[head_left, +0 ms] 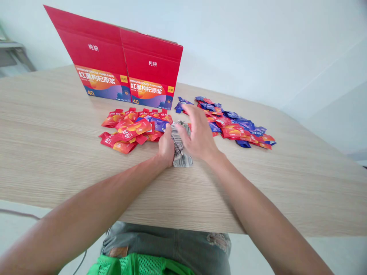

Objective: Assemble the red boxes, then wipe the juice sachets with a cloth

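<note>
A crumpled cloth (182, 158) with grey, white and dark stripes is on the table between my hands. My left hand (166, 148) is against its left side, thumb up, and appears to grip it; most of those fingers are hidden. Above the cloth's right side, my right hand (200, 133) is open, with thumb and fingers apart; I cannot tell whether it touches the fabric. Beside my left hand lies a pile of red-orange sachets (133, 130) with a purple sachet (159, 125) among them. Beyond my right hand is a mixed pile of red and blue sachets (233, 130).
Two red cartons (104, 57) (153, 63) with raised flaps and printed fronts stand side by side at the back left. The wooden table (286, 191) has its front edge just before my lap. A pale wall (243, 46) rises behind it.
</note>
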A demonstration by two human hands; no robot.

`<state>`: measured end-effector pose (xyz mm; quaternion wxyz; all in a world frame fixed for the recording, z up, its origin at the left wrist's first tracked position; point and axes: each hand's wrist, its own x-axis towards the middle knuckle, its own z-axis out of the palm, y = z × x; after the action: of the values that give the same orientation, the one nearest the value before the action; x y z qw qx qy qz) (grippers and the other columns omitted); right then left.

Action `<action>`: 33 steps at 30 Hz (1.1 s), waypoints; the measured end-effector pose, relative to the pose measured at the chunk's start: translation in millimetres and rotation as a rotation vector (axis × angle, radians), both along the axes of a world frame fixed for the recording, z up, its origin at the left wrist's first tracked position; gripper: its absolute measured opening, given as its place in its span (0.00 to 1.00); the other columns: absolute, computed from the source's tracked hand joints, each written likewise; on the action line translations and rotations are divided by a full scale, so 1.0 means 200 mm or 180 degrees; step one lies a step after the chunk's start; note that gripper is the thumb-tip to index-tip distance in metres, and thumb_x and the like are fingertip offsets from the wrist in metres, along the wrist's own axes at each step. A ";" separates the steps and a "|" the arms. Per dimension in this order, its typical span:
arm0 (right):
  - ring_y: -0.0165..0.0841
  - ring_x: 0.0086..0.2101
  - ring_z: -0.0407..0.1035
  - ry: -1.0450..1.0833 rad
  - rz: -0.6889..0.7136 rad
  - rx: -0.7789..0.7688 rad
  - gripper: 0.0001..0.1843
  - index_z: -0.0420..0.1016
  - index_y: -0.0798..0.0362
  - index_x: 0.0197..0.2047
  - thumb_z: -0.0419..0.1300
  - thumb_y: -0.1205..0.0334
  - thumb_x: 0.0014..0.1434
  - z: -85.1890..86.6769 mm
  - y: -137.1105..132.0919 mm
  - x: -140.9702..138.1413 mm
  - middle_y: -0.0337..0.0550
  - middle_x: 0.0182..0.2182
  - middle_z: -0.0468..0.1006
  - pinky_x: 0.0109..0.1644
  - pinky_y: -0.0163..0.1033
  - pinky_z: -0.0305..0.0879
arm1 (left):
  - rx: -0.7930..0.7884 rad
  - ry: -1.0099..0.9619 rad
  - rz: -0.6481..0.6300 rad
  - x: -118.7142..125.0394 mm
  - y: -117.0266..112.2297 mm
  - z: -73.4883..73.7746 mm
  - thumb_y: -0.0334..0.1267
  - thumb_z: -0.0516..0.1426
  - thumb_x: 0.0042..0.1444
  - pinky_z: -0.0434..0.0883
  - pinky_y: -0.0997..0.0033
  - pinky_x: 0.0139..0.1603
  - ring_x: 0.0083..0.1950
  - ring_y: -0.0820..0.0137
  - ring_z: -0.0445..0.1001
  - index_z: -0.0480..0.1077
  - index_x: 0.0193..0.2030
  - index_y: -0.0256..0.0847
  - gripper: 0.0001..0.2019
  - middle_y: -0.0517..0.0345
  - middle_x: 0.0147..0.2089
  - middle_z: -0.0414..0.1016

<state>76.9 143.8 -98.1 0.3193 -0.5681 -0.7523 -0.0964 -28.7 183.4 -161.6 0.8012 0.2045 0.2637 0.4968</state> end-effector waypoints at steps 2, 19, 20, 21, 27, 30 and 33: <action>0.55 0.77 0.61 0.0034 -0.0716 -0.0344 0.33 0.66 0.58 0.79 0.56 0.54 0.77 -0.06 -0.01 0.21 0.67 0.77 0.69 0.83 0.66 0.56 | -0.0101 0.0152 0.0188 0.01 0.00 0.01 0.57 0.56 0.78 0.85 0.52 0.61 0.60 0.51 0.88 0.82 0.64 0.39 0.25 0.44 0.57 0.90; 0.73 0.79 0.52 -0.0092 -0.1996 -0.1663 0.49 0.46 0.49 0.90 0.55 0.36 0.77 -0.27 0.07 0.45 0.63 0.88 0.41 0.76 0.84 0.52 | -0.0060 0.0261 0.0331 0.02 -0.01 0.04 0.54 0.57 0.78 0.86 0.51 0.62 0.58 0.51 0.90 0.82 0.66 0.37 0.25 0.42 0.55 0.91; 0.74 0.80 0.49 -0.0087 -0.1986 -0.1758 0.47 0.48 0.47 0.89 0.54 0.35 0.78 -0.27 0.07 0.45 0.59 0.88 0.41 0.76 0.85 0.51 | -0.0072 0.0255 0.0328 0.02 -0.02 0.04 0.54 0.57 0.79 0.86 0.52 0.62 0.58 0.51 0.90 0.82 0.65 0.37 0.25 0.42 0.55 0.91; 0.75 0.80 0.46 -0.0078 -0.1980 -0.1846 0.45 0.52 0.45 0.88 0.52 0.35 0.78 -0.27 0.08 0.45 0.56 0.88 0.43 0.76 0.86 0.51 | -0.0081 0.0252 0.0315 0.02 -0.02 0.05 0.53 0.56 0.79 0.85 0.52 0.63 0.59 0.51 0.90 0.83 0.65 0.37 0.25 0.42 0.55 0.91; 0.73 0.77 0.54 -0.0373 -0.1894 -0.1790 0.31 0.78 0.53 0.73 0.55 0.43 0.80 -0.23 0.05 0.43 0.61 0.82 0.62 0.74 0.86 0.57 | -0.0135 0.0240 0.0268 0.01 -0.05 0.08 0.51 0.57 0.79 0.85 0.50 0.63 0.59 0.50 0.90 0.83 0.63 0.36 0.23 0.43 0.55 0.91; 0.69 0.70 0.67 -0.0588 -0.1845 -0.1762 0.25 0.80 0.57 0.70 0.56 0.53 0.80 -0.21 0.01 0.42 0.70 0.74 0.70 0.70 0.76 0.69 | -0.0111 0.0236 0.0287 0.01 -0.05 0.08 0.51 0.57 0.79 0.85 0.50 0.63 0.59 0.50 0.90 0.83 0.63 0.36 0.22 0.42 0.55 0.91; 0.65 0.65 0.74 -0.0800 -0.1779 -0.1756 0.22 0.81 0.59 0.67 0.56 0.61 0.77 -0.19 -0.03 0.40 0.72 0.68 0.75 0.63 0.64 0.77 | -0.0081 0.0234 0.0269 0.01 -0.05 0.08 0.50 0.56 0.79 0.85 0.50 0.63 0.58 0.51 0.90 0.83 0.63 0.36 0.23 0.42 0.55 0.91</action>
<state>156.1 136.9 -135.3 0.0222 -0.7987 -0.5998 -0.0427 -27.5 173.9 -146.3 0.7717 0.2012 0.3077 0.5189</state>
